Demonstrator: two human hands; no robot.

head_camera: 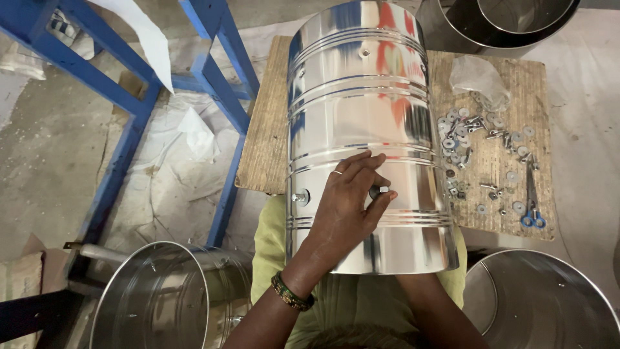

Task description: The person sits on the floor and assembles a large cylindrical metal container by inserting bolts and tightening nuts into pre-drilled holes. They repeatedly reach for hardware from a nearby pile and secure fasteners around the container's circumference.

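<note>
A shiny ribbed steel drum (361,97) lies on its side across my lap and a wooden board (265,129). My left hand (345,200) rests on top of the drum's wall, with its fingertips pinched on a small dark fastener (379,191) that sticks out of the steel. A second bolt with a washer (300,197) sits in the wall just left of that hand. My right forearm (426,310) runs into the drum's open near end, and the right hand is hidden inside.
Loose washers and bolts (471,148), blue-handled scissors (532,200) and a clear plastic bag (478,77) lie on the board's right side. Open steel drums stand at bottom left (155,297), bottom right (542,304) and top right (510,26). A blue metal frame (213,71) stands at left.
</note>
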